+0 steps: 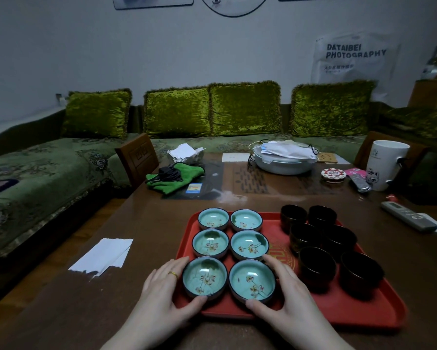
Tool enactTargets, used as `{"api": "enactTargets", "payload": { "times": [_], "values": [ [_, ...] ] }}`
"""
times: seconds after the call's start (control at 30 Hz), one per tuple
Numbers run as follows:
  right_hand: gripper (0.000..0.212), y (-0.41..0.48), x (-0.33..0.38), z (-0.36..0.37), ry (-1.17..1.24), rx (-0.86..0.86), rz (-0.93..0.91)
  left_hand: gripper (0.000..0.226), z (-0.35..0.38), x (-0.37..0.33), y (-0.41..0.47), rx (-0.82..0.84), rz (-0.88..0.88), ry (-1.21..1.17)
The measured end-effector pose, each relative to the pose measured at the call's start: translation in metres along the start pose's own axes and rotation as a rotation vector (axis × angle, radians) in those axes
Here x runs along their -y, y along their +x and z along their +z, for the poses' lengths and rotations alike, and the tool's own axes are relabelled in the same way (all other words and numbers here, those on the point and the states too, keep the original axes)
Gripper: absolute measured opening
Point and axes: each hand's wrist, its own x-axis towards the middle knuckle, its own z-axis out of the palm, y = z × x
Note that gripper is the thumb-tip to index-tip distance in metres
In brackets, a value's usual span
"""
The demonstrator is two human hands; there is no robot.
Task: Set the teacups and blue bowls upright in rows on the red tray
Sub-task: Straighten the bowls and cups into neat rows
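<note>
Reaching in from the bottom edge, two bare hands cup the nearest pair of blue bowls on a red tray (338,314) that sits on a brown wooden table (60,324). The left hand (161,286), wearing a gold ring (173,274), curves round the outer side of the near left bowl (204,278), fingers along its far-left rim and thumb against its near edge, so the grip is spread wide and pressed to the bowl's wall. The right hand (285,286) mirrors it on the near right bowl (252,281), fingers wrapped along the right side, thumb touching the front. Both bowls stand upright, just beside each other. Beyond them four more blue bowls (228,232) stand upright in two more pairs, making a block of two columns and three rows on the tray's left half. On the right half six dark teacups (323,246) stand upright in a looser double row, the farthest two at the tray's back edge. A torn white paper (103,256) lies on the table to the left.
</note>
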Motion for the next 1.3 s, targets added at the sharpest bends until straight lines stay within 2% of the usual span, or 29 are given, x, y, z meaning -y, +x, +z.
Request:
{"api": "enactTargets", "payload": {
  "times": [0.17,0.3,0.5,0.7,0.87,1.3],
  "values": [
    [0.077,-0.001,0.009,-0.027,0.017,-0.035,-0.081,0.081,-0.005,-0.037,0.009,-0.039,0.12,-0.059],
    [0.069,-0.002,0.007,-0.068,0.002,-0.176,-0.145,0.082,0.006,-0.079,0.025,-0.035,0.242,-0.094],
    [0.074,-0.011,-0.027,-0.123,-0.045,-0.236,-0.022,0.079,0.042,-0.133,0.048,0.001,0.348,-0.144],
    [0.081,-0.026,-0.071,-0.138,-0.028,-0.172,0.125,0.079,0.075,-0.156,0.065,0.075,0.258,-0.027],
    [0.083,-0.029,-0.089,-0.136,-0.003,-0.126,0.173,0.074,0.088,-0.157,0.071,0.099,0.177,0.084],
    [0.08,-0.024,-0.102,-0.125,-0.01,-0.187,0.157,0.071,0.1,-0.157,0.072,0.065,0.14,0.08]
  ]
}}
